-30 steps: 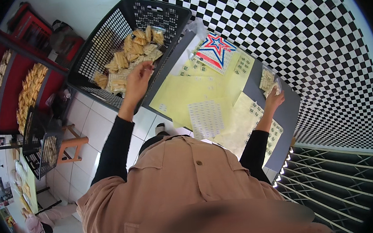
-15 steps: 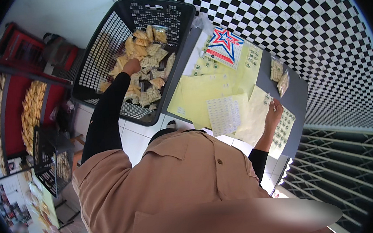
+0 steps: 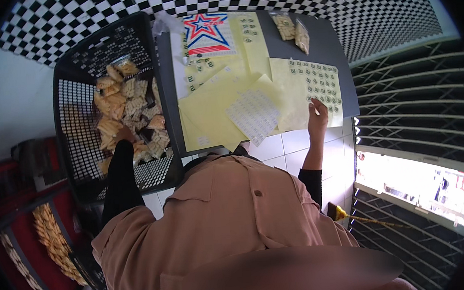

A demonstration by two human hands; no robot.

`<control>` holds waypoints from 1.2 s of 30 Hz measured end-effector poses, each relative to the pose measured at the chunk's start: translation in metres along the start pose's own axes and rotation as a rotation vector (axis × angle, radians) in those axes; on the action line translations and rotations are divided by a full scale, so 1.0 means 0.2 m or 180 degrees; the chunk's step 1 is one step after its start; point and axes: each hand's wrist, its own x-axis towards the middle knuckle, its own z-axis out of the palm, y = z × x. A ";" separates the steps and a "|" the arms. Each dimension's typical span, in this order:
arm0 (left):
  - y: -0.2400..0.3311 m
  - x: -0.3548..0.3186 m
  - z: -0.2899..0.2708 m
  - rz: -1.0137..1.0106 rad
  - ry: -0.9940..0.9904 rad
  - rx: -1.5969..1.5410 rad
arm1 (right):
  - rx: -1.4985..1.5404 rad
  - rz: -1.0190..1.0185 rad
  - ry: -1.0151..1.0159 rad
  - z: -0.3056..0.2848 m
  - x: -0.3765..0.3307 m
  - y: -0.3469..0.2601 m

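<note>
Snack bags (image 3: 111, 102) lie in the black basket (image 3: 75, 122) around my left grip (image 3: 125, 135), its hold hidden, and two on the table (image 3: 319, 42), as my right grip (image 3: 318, 116), half-curled, now bagless, any pinch too small to tell, works over the label sheet (image 3: 296, 93), labels within touch.

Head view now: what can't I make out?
All in the head view:
Left hand: fingers hidden by the hand itself, among clear-bagged pale snacks in the black plastic basket; grip unclear.
Right hand: too small to tell whether its fingers hold anything over the pale-yellow paper sheet.
Brown buttoned shirt: lower part hidden by blurring.
</note>
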 end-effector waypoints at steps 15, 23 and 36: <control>0.07 -0.31 -1.01 0.1068 0.2486 -0.2293 | -0.0485 -0.1225 -0.0621 0.38 0.02 -0.04; 0.79 -0.97 -1.35 0.2650 0.2239 -0.3697 | -0.0633 -0.1163 -0.1163 0.39 0.10 -0.13; 1.56 -1.17 -1.25 0.2960 0.0737 -0.1147 | -0.0048 -0.1767 -0.1470 0.39 0.18 -0.12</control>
